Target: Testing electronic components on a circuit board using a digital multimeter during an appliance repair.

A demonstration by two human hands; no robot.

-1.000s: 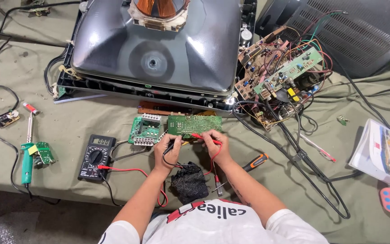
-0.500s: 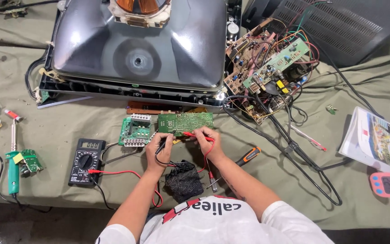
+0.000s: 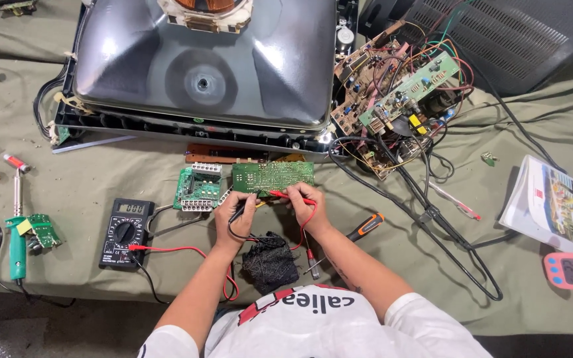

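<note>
Circuit board [image 3: 272, 176] on olive cloth [image 3: 101, 172]

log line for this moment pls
left hand: black probe on green board | right hand: red probe on board | meter left

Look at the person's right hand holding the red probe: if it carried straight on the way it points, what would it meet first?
The right hand points its thin red probe up and leftward, so it would probably first meet the flat green rectangular circuit board, whose lower edge the tip already seems to touch; depth is hard to judge.
</note>
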